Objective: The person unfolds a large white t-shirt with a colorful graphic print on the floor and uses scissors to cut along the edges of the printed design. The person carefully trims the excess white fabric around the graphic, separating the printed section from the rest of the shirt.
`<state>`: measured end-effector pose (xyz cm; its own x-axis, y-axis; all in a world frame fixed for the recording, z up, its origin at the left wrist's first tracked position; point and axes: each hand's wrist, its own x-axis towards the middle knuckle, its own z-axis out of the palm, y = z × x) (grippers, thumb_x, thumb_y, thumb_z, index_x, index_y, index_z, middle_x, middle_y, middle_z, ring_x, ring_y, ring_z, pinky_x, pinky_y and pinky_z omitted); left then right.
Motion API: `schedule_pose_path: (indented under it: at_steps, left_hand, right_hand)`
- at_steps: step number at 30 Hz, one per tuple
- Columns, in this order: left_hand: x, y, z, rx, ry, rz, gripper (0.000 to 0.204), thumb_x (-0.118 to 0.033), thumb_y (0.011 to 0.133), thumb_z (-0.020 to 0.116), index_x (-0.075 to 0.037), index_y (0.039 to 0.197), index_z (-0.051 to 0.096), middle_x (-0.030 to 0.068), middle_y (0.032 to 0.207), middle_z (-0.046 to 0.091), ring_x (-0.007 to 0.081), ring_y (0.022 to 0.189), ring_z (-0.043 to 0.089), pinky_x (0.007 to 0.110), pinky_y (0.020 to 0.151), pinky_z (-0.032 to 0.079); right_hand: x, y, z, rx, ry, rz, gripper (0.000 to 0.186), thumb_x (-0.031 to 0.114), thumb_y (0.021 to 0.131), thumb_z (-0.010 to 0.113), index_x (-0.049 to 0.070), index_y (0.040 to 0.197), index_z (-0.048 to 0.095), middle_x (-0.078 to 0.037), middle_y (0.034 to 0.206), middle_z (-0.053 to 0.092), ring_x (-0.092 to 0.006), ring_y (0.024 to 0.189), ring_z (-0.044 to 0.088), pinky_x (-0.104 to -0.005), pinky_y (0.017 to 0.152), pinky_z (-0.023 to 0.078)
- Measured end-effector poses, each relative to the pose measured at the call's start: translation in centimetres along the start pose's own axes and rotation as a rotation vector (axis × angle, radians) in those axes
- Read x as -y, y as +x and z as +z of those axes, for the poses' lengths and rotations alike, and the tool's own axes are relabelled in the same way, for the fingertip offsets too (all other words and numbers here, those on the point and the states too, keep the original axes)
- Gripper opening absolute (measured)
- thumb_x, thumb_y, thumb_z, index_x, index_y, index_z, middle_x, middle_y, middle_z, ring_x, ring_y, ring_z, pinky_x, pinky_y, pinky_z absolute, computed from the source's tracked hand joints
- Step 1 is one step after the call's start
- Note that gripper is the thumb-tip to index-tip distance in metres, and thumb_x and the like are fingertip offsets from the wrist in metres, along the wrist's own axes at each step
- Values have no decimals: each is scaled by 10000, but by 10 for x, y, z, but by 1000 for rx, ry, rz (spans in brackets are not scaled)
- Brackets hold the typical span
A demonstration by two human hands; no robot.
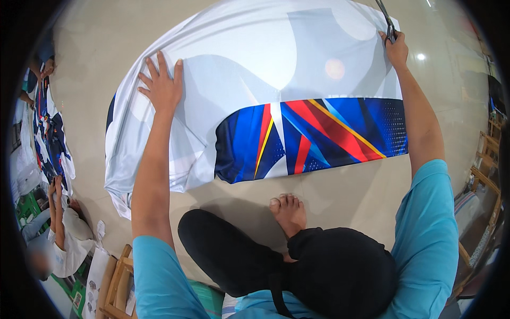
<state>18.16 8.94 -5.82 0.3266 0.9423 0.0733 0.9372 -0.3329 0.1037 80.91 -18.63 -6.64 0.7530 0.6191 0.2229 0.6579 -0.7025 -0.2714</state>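
A large piece of printed fabric lies spread on the floor before me, its pale white and grey side up. Along its near edge a strip shows the bright blue, red and yellow pattern. My left hand rests flat on the left part of the cloth with fingers spread; folds bunch below it. At the far right corner my right hand grips the dark handles of a pair of scissors. The blades point away from me and run past the upper picture edge.
Beige tiled floor surrounds the cloth, with my bare foot close to its near edge. On the left, other people sit by a heap of patterned fabric. Wooden frames stand at the right; another wooden frame is at lower left.
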Motion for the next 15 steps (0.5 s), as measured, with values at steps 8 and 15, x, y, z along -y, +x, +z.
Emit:
schedule_pose_path:
  at_steps: [8, 15]
  left_hand:
    - [-14, -53, -33, -79, -289, 186, 580, -453, 1038, 563, -53, 1458, 538, 276, 1468, 507, 489, 1395, 420, 590, 1169, 304]
    - [-77, -194, -94, 164, -266, 122, 446, -427, 911, 752, -35, 1096, 648, 135, 1049, 662, 333, 1032, 630, 490, 886, 473]
  right_hand:
    - [48, -89, -27, -139, 149, 18, 695, 497, 902, 773, -16, 1320, 561, -276, 1216, 689, -442, 1160, 656, -474, 984, 500]
    - [27, -254, -83, -150, 209, 213, 647, 385, 855, 859, -38, 1253, 574, -234, 1284, 682, -407, 1182, 660, -447, 993, 508]
